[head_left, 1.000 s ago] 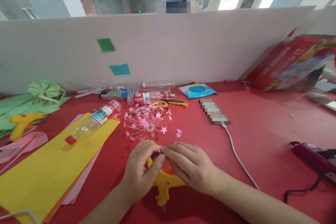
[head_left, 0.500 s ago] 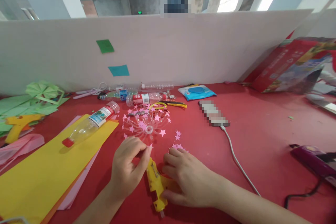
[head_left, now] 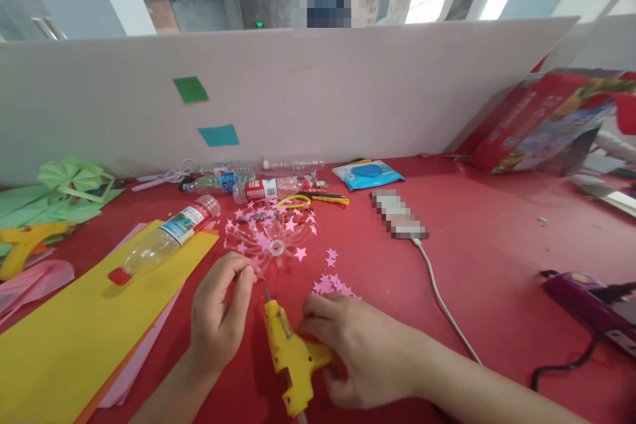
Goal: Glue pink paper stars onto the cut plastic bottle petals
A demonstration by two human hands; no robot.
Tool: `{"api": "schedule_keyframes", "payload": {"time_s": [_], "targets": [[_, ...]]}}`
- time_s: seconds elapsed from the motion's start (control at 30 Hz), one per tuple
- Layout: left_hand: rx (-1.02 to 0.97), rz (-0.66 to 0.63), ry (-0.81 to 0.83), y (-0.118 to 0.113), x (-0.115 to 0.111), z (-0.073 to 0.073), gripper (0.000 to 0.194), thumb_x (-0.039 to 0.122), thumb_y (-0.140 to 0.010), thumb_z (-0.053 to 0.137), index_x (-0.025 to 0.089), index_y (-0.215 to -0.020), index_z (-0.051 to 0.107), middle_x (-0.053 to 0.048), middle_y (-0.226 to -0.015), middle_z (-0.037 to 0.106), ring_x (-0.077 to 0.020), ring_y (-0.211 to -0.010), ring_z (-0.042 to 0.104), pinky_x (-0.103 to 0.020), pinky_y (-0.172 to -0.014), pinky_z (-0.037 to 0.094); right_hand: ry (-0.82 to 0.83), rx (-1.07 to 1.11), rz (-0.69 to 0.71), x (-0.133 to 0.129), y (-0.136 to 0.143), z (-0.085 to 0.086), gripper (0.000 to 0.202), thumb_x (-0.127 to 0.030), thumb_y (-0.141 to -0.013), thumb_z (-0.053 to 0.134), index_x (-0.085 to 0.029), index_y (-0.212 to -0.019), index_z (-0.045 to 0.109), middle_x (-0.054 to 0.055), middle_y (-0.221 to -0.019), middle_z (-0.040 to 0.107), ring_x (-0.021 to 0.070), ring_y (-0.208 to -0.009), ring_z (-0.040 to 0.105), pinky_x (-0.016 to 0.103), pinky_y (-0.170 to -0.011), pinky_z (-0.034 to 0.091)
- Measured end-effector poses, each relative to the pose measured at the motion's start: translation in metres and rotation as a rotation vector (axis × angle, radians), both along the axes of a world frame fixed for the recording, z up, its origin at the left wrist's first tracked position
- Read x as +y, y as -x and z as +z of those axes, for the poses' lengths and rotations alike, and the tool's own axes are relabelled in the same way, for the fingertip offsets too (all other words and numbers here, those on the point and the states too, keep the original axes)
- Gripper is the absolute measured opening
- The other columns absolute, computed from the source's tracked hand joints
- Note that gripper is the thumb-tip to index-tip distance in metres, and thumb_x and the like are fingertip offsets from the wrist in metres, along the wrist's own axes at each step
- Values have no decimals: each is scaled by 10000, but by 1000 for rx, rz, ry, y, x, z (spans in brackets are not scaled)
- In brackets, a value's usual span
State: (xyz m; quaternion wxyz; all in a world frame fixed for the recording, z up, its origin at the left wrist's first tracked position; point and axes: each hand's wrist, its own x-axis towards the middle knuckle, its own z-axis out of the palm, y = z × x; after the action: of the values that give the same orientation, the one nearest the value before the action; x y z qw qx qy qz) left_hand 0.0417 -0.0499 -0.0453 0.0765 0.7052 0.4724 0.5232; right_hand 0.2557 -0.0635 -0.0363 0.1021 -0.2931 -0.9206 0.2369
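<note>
My left hand (head_left: 221, 311) is closed, thumb and forefinger pinched at a pink star (head_left: 256, 267) beside the clear plastic piece (head_left: 276, 248), whose thin curved strips carry several pink stars. My right hand (head_left: 358, 351) is closed around the handle of a yellow glue gun (head_left: 293, 358), which lies between the hands with its tip pointing away from me. Just beyond my right hand is a small pile of loose pink stars (head_left: 332, 283).
A bottle (head_left: 163, 238) lies on yellow paper (head_left: 89, 318) at left. Behind are more bottles (head_left: 271, 188), a yellow cutter (head_left: 330, 199) and a blue packet (head_left: 368, 174). A cabled phone (head_left: 399, 213) and a purple power strip (head_left: 591, 305) are at right.
My left hand has moved left, away from the glue gun and close to the strips. The glue gun's tip now shows, and its body has shifted slightly left.
</note>
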Motion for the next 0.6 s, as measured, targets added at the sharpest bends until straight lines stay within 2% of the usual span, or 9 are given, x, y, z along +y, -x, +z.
{"api": "schedule_keyframes", "payload": {"time_s": [0.1,0.17,0.27,0.37,0.5,0.6], "targets": [[-2,66,-43,3,3,2,126,185,-875,467,202,-782,550,1,-727,577,-128,-657,565,-239,-628,464,156,190,16,1,-9,10,420,-78,-561,528,-174,-969,523,45,-969,521,134,-735,493,218,-615,430],[-5,102,-51,4,4,3,136,197,-874,469,205,-763,546,11,-707,572,-125,-648,557,-235,-621,457,150,272,-25,1,-13,13,409,-71,-559,540,-179,-950,484,44,-941,512,132,-717,482,221,-600,429],[11,108,-41,3,4,3,135,199,-875,469,207,-758,536,20,-694,561,-121,-651,553,-228,-624,447,2,361,-166,3,-13,10,254,-165,-675,608,-187,-884,466,48,-891,509,135,-679,476,238,-574,426],[62,70,-12,0,2,1,136,198,-879,466,202,-762,533,12,-715,570,-125,-678,558,-230,-641,440,-193,436,-168,4,-11,4,104,-257,-825,525,-178,-883,493,71,-854,540,154,-683,505,257,-580,443],[121,28,17,-4,1,-1,159,203,-886,452,197,-740,517,15,-680,536,-124,-643,524,-239,-623,424,-408,440,-95,6,-10,2,182,-325,-893,435,-168,-867,522,79,-789,571,166,-646,513,282,-565,436],[160,9,8,-7,0,-1,166,196,-885,443,200,-727,496,23,-644,504,-123,-605,492,-242,-587,406,-456,424,-107,6,-8,2,230,-377,-896,449,-176,-818,529,76,-765,585,169,-647,517,294,-585,434]]}}
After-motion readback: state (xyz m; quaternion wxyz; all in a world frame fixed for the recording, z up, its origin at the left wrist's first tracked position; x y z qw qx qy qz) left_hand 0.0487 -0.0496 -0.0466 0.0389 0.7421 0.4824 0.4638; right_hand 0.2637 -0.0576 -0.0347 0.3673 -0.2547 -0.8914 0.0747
